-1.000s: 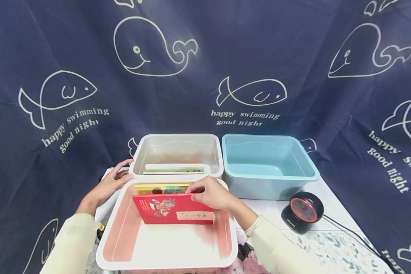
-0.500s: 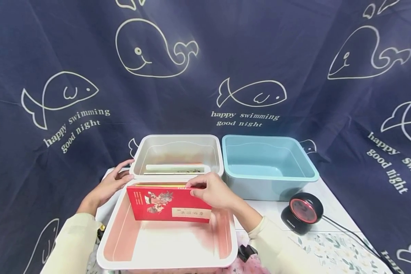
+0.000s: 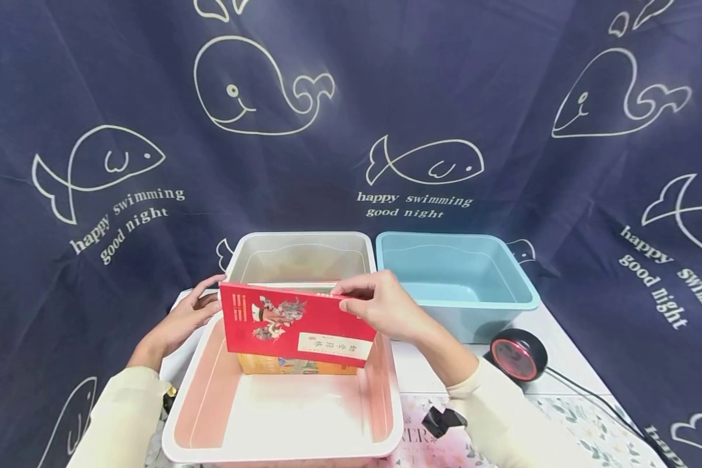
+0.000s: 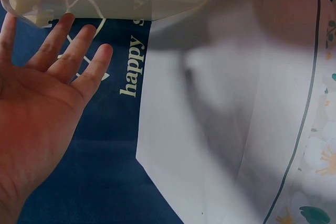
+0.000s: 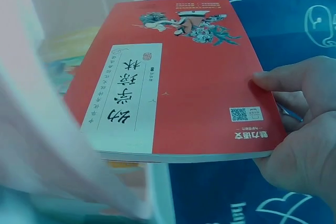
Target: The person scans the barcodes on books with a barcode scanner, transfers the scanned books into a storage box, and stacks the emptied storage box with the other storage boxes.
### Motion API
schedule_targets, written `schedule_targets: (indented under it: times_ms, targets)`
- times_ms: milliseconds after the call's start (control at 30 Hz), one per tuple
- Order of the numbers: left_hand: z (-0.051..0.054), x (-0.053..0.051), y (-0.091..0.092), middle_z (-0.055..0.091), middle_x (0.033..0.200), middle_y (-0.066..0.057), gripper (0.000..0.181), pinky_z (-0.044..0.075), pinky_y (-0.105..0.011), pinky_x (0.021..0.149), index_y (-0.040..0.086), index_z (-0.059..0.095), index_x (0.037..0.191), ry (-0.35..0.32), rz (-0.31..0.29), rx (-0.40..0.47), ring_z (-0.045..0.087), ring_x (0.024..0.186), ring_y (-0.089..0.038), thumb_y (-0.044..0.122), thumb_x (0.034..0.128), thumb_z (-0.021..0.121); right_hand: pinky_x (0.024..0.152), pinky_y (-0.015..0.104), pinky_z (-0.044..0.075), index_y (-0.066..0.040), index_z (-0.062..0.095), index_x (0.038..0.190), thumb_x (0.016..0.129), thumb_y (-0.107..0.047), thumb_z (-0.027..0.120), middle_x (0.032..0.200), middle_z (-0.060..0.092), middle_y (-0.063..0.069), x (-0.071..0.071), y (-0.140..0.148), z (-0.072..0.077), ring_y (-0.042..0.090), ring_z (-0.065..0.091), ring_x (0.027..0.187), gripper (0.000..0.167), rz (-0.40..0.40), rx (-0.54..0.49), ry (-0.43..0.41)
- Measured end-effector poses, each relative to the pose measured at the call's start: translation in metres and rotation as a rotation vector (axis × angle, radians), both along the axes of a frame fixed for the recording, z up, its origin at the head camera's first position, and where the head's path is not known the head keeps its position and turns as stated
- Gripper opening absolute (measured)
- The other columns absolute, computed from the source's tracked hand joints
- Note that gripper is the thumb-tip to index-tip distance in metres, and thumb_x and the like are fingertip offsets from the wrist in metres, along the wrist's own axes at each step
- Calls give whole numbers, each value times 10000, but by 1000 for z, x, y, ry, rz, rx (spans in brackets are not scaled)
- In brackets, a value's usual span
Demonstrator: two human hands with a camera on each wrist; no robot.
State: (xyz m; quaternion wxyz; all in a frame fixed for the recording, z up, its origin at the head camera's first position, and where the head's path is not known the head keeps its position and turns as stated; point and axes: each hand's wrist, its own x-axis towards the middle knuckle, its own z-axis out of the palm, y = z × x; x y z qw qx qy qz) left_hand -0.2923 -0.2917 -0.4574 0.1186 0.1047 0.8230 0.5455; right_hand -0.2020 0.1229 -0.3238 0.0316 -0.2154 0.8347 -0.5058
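A red book (image 3: 295,325) is held up over the back part of the pink-white bin (image 3: 304,422), its illustrated cover facing the camera. My right hand (image 3: 389,309) pinches its upper right edge; in the right wrist view the thumb of my right hand (image 5: 310,124) lies on the red book (image 5: 205,82). Behind and below it a yellow-orange book (image 3: 292,365) stands in the pink-white bin. My left hand (image 3: 181,322), fingers spread and relaxed, touches or nearly touches the left side of the grey-white bin (image 3: 242,250); the left wrist view shows my left hand (image 4: 47,103) holding nothing.
Right of the grey-white bin stands a light blue bin (image 3: 462,305). A round black device (image 3: 517,355) with a red ring and a cable sits on the table at the right. A dark blue curtain (image 3: 304,169) hangs behind the bins. Light-coloured books show partly inside the grey-white bin.
The red book has risen in my right hand, uncovering the lower front of the yellow-orange book behind it. My left hand has stayed nearly still.
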Motion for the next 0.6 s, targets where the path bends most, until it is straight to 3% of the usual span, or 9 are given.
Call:
schedule_targets:
  times_ms: [233, 367, 467, 600]
  targets:
    - [-1, -1, 0, 434, 1572, -253, 755, 372, -638, 1172, 274, 185, 1646, 4, 11, -15, 519, 1152, 104, 377, 1038, 622, 755, 344, 625, -114, 792, 1104, 938, -45, 713, 997, 779, 97, 6, 18, 30, 232, 735, 830, 196, -59, -66, -14]
    - [-1, -3, 0, 479, 1529, -232, 743, 508, -381, 1078, 270, 198, 1643, 19, -1, -20, 552, 1123, 124, 371, 1041, 621, 752, 350, 632, -94, 782, 1127, 938, -36, 715, 1008, 780, 125, 9, 31, 43, 256, 749, 841, 209, -101, -99, -6]
    - [-2, -3, -2, 500, 1506, -209, 729, 493, -187, 962, 270, 208, 1639, 27, -5, -6, 572, 1118, 124, 358, 1045, 620, 743, 353, 636, -81, 774, 1152, 942, -35, 708, 1028, 779, 147, 11, 41, 51, 263, 752, 848, 224, -133, -110, -5]
    - [-4, -4, -3, 514, 1496, -185, 712, 477, -128, 919, 282, 219, 1635, 25, -12, 11, 582, 1120, 122, 350, 1048, 617, 729, 363, 636, -86, 771, 1161, 944, -37, 700, 1033, 778, 149, 15, 55, 58, 268, 751, 842, 234, -179, -104, 6]
